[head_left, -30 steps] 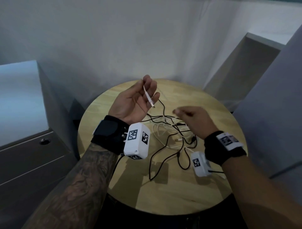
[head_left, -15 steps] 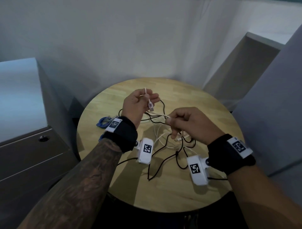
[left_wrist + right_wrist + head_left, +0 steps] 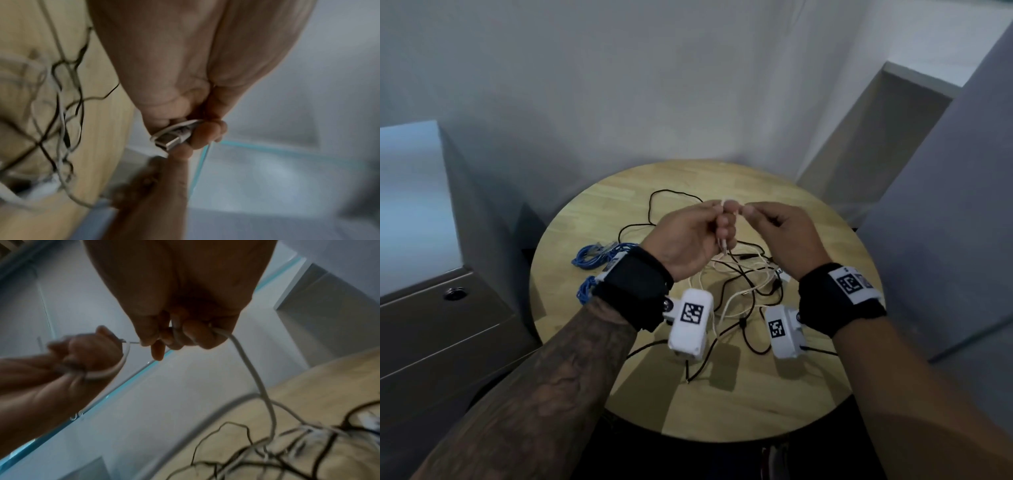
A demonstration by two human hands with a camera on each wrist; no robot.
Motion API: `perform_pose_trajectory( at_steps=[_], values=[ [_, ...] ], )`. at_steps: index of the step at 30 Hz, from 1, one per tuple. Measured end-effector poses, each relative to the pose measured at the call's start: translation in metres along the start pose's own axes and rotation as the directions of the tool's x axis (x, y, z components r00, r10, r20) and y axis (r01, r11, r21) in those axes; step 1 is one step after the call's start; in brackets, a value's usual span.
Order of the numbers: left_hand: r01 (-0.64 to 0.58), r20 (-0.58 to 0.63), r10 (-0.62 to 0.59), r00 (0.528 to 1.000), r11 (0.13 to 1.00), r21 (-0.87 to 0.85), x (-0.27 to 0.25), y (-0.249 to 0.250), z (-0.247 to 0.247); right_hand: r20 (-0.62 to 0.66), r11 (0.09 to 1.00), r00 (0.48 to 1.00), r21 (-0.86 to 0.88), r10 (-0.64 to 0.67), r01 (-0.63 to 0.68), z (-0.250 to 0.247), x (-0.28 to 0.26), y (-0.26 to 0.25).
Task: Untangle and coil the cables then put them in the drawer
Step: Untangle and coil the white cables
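Pale walls meet in a corner behind a round wooden table point(image 3: 784, 404), with a grey drawer cabinet point(image 3: 445, 329) to the left, its drawers closed. Both hands are raised together above the far middle of the tabletop. The left hand point(image 3: 688, 243) is clenched around one end of a white cable point(image 3: 255, 373); its metal USB plug point(image 3: 170, 141) pokes out between the curled fingers, and a small loop of the cable wraps round them. The right hand point(image 3: 784, 236), just beside it and almost touching, pinches the same white cable between thumb and curled fingers; from there the cable hangs down into the tangle on the table. That tangle of thin black cables point(image 3: 753, 284) and white strands lies under and just nearer than the hands, with one black loop reaching toward the far edge. A blue cable point(image 3: 592, 257) lies bunched on the left side of the table, partly hidden by the left wrist.
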State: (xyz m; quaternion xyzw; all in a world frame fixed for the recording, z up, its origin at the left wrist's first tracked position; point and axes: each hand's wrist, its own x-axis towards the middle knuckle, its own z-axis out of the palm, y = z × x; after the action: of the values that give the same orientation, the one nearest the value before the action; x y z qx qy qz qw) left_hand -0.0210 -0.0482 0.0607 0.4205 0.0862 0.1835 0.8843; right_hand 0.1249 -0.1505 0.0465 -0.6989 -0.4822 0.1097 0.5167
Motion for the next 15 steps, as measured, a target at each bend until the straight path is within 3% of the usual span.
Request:
perform_pose_trajectory(
  at_steps=[2, 3, 8, 10, 12, 14, 15],
  values=[
    [-0.060, -0.064, 0.046, 0.997, 0.967, -0.248, 0.005, 0.006, -0.007, 0.182, 0.999, 0.983, -0.036, 0.023, -0.016, 0.012, -0.007, 0.003],
    [-0.117, -0.137, 0.080, 0.987, 0.948, -0.294, 0.008, 0.007, -0.012, 0.260, 0.997, 0.964, -0.076, 0.044, -0.025, 0.018, -0.011, 0.005],
    [-0.391, -0.402, 0.277, 0.872, 0.890, -0.235, 0.019, 0.007, -0.034, 0.488, 0.977, 0.860, -0.205, 0.149, -0.053, 0.025, -0.018, 0.006],
    [-0.453, -0.470, 0.349, 0.811, 0.883, -0.125, 0.023, 0.009, -0.043, 0.504, 0.968, 0.849, -0.250, 0.158, -0.032, 0.020, -0.018, 0.004],
    [-0.476, -0.502, 0.453, 0.737, 0.875, 0.092, 0.025, 0.008, -0.051, 0.429, 0.965, 0.895, -0.263, 0.123, -0.006, 0.014, -0.016, 0.003],
    [-0.412, -0.433, 0.582, 0.688, 0.805, 0.427, 0.026, 0.002, -0.054, 0.265, 0.973, 0.964, -0.231, 0.036, 0.027, 0.011, -0.012, 0.001],
    [-0.341, -0.348, 0.618, 0.705, 0.726, 0.597, 0.024, -0.003, -0.052, 0.180, 0.977, 0.983, -0.203, -0.026, 0.063, 0.011, -0.009, 0.000]
  ],
)
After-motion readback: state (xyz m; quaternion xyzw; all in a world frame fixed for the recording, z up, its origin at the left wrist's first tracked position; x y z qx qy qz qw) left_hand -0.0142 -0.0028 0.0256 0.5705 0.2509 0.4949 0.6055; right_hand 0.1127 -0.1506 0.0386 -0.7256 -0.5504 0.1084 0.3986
